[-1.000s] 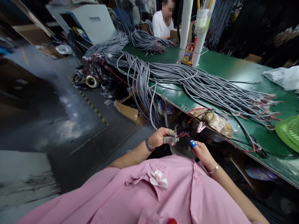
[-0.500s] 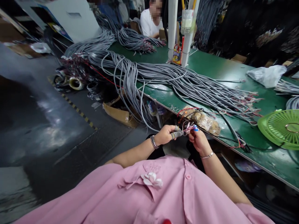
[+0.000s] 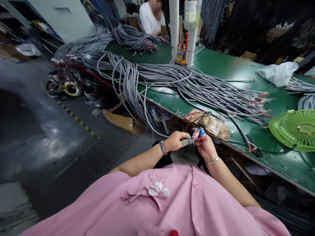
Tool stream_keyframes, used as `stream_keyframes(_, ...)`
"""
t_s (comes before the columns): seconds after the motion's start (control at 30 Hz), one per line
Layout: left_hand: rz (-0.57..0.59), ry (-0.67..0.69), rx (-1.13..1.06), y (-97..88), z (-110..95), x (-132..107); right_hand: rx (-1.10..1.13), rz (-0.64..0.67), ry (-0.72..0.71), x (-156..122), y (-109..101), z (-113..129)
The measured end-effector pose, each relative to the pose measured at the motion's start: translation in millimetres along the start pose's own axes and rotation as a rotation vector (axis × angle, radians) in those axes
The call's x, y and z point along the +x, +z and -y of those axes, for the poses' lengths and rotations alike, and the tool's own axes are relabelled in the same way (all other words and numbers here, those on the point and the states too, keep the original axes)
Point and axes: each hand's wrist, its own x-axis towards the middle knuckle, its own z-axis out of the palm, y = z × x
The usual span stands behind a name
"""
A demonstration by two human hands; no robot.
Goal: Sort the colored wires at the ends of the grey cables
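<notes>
The fingers of the left hand (image 3: 175, 141), in grey finger covers (image 3: 186, 142), are closed together on the end of a grey cable (image 3: 160, 133). Just to their right, the thumb of the right hand (image 3: 206, 148), in a blue cover (image 3: 202, 131), is bent in against the fingers, with the cable's thin pink and red wires (image 3: 196, 134) between them; the tips are small and partly hidden, so I cannot tell how many wires are pinched.

The wires lie between the two hands, right of centre in the frame, their long axis running roughly left to right; the left hand is nearer the cable, the right hand nearer the loose ends. The cable trails to the upper left.

Just above the right hand, a taped block (image 3: 214, 125) sits at the edge of the green table (image 3: 219, 65). Beyond it spreads a pile of cables (image 3: 182, 77), with a green fan (image 3: 292, 128) at far right.
</notes>
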Motion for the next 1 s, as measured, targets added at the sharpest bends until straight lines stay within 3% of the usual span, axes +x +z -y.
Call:
stream_keyframes(0.2,0.033,-0.002,0.067,2.5,5.5,1.3,0.048,-0.012,0.052,-0.3,-1.0,-3.8)
stream_keyframes(0.37,0.032,0.056,-0.001,2.3,2.4,-5.9,0.096,-0.077,0.127,-4.0,-8.8,-9.3)
stream_keyframes(0.63,0.053,0.169,0.023,-3.1,3.9,-36.1,0.079,-0.039,0.158,-12.0,-30.7,-9.8)
stream_keyframes(0.77,0.055,0.293,0.064,-1.2,3.5,-54.5,0.079,-0.036,0.175,-14.4,-34.7,-7.9)
stream_keyframes(0.87,0.000,0.313,0.094,0.1,0.9,-65.5,0.066,0.001,0.174,-14.8,-36.1,-7.3)
stream_keyframes(1.0,-0.178,0.306,0.137,0.6,-1.6,-71.9,0.057,0.016,0.187,-11.1,-36.5,-7.0)
